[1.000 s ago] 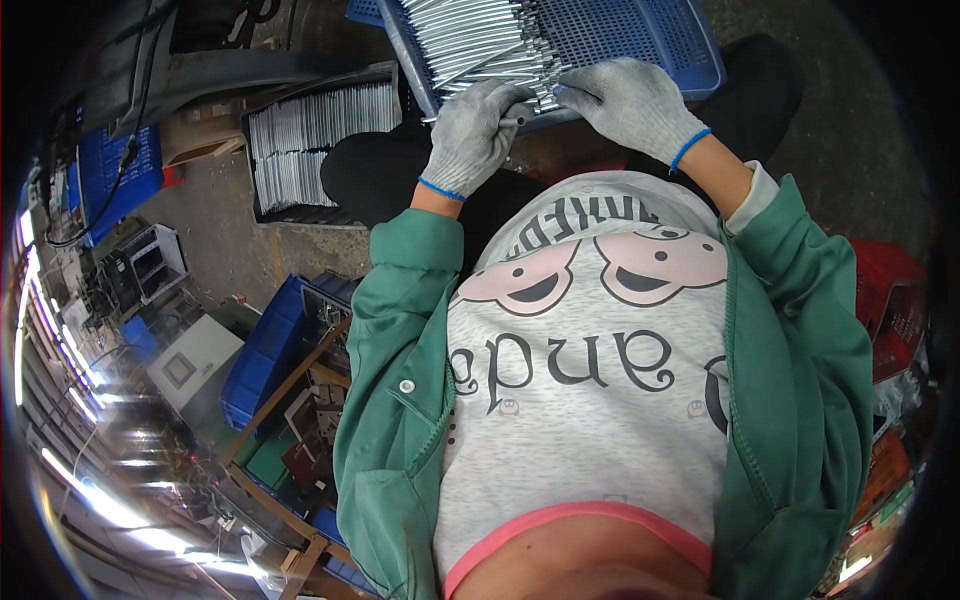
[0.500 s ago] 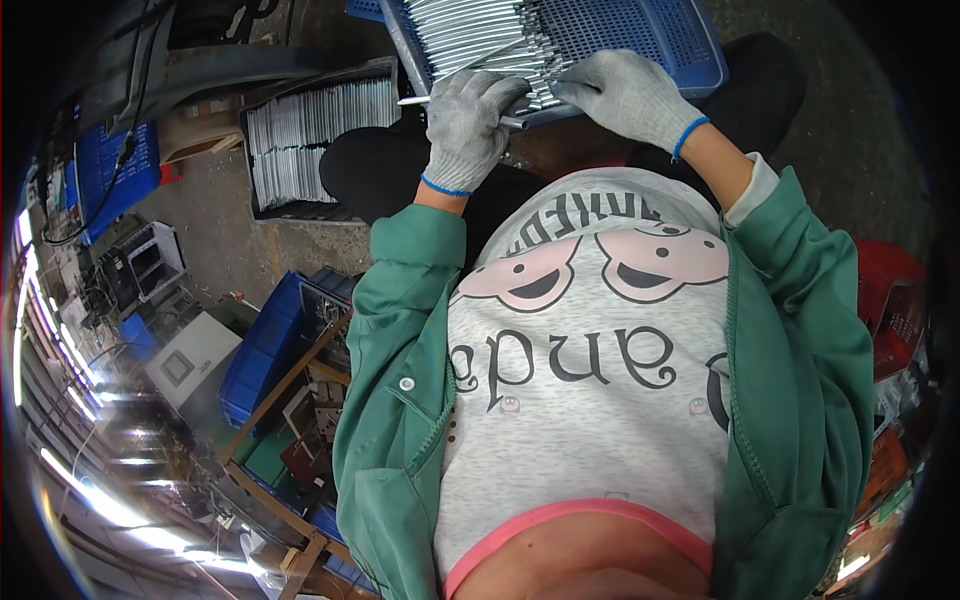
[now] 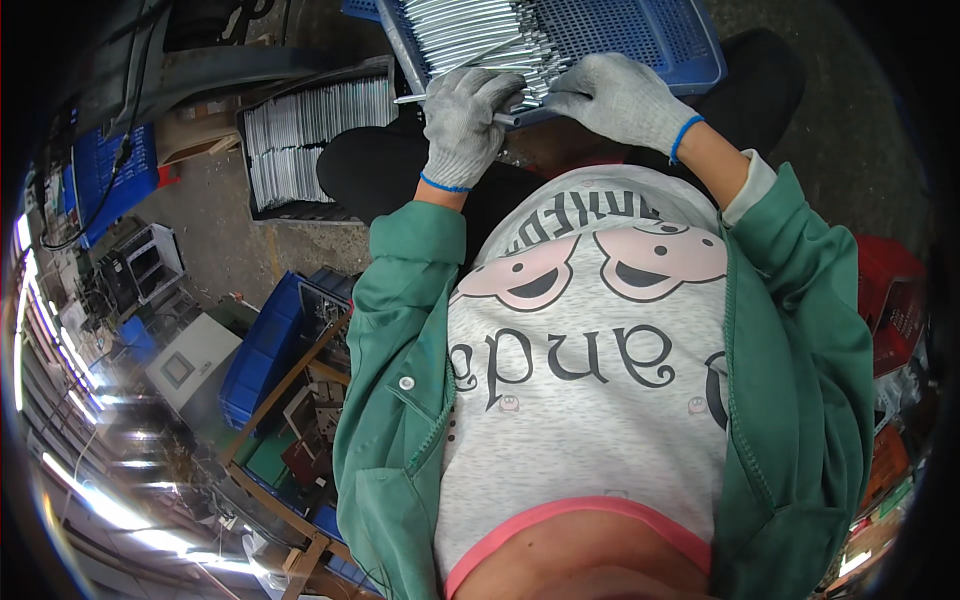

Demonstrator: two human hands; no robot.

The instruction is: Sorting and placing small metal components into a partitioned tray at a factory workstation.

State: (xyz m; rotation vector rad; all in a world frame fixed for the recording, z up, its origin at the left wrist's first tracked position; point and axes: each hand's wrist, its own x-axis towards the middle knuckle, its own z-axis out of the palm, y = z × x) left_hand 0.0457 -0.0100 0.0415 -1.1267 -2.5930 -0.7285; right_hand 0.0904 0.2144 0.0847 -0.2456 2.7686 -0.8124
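Note:
Both hands wear grey knit gloves with blue cuffs, at the near edge of a blue perforated plastic basket (image 3: 706, 82). Thin silvery metal rods (image 3: 465, 38) lie side by side in its left part. My left hand (image 3: 462, 125) is closed around a metal tube (image 3: 508, 119), whose end sticks out on the right. A thin pale tip pokes out on the hand's left side; whether it belongs to the same piece I cannot tell. My right hand (image 3: 628, 105) is pinched beside the rod ends; its fingertips hide anything they hold.
A dark crate (image 3: 246, 165) packed with rows of similar rods (image 3: 320, 140) stands on the floor left of my knee. Farther left are a blue bin (image 3: 265, 345), a white box (image 3: 195, 360) and a wooden frame (image 3: 275, 400). A red container (image 3: 888, 300) sits at the right.
My right hand's fingertips have come slightly nearer to me along the basket edge. My left hand keeps its grip on the metal tube, nearly still.

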